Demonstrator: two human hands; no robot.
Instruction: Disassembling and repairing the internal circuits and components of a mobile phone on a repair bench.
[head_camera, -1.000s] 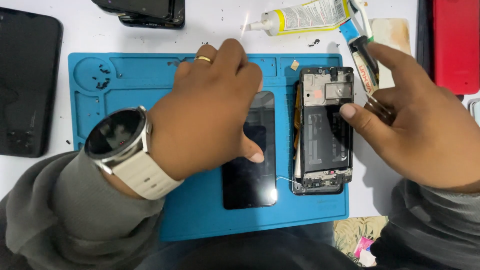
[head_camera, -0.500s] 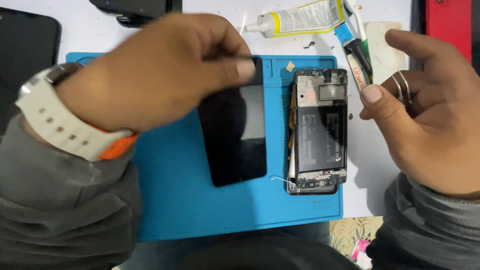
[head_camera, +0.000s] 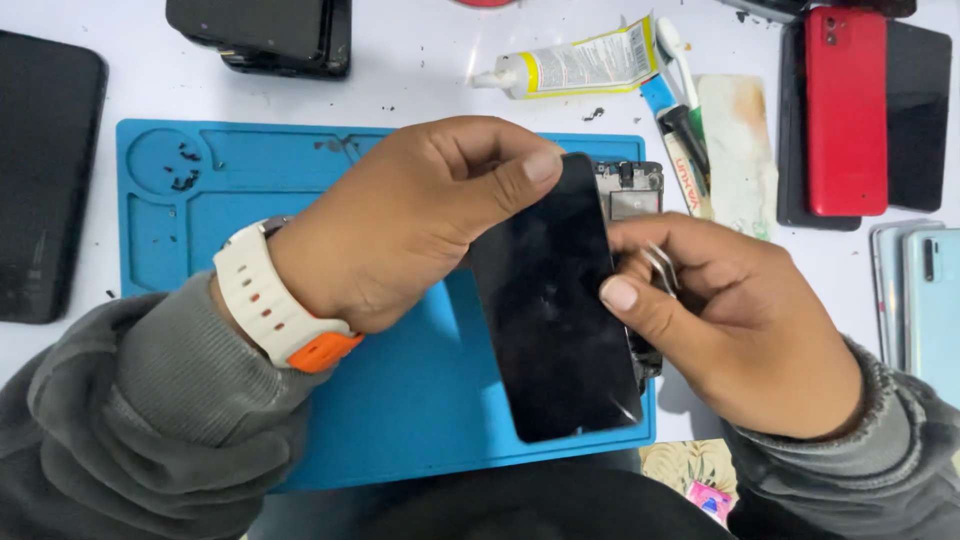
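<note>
Left hand: our left hand (head_camera: 400, 225) is closed on the black screen panel (head_camera: 555, 300), thumb pressed on its top left corner, fingers curled behind.
Right hand: our right hand (head_camera: 730, 320) pinches the panel's right edge with the thumb, while metal tweezers (head_camera: 660, 268) are tucked in its fingers.
Screen panel: we hold it tilted above the right end of the blue mat (head_camera: 300, 200), its lower edge near the mat's front right corner.
Phone frame: the opened phone frame (head_camera: 632, 190) lies on the mat under the panel; only its top end and a sliver beside our right thumb show.
Mat edges: the left half of the mat is bare but for small screws (head_camera: 185, 165) in the round tray at its far left corner.
Room to the right: a narrow strip of bench separates the mat from a red phone (head_camera: 846, 110) lying on a dark one; pale phones (head_camera: 925, 300) sit at the right edge.
Far edge: a glue tube (head_camera: 580, 65) and hand tools (head_camera: 680, 120) lie just beyond the mat; a dark phone stack (head_camera: 260, 35) sits further left.
Left edge: a black panel (head_camera: 45, 180) lies off the mat.
Surface: a white bench (head_camera: 420, 60), speckled with dark bits.
</note>
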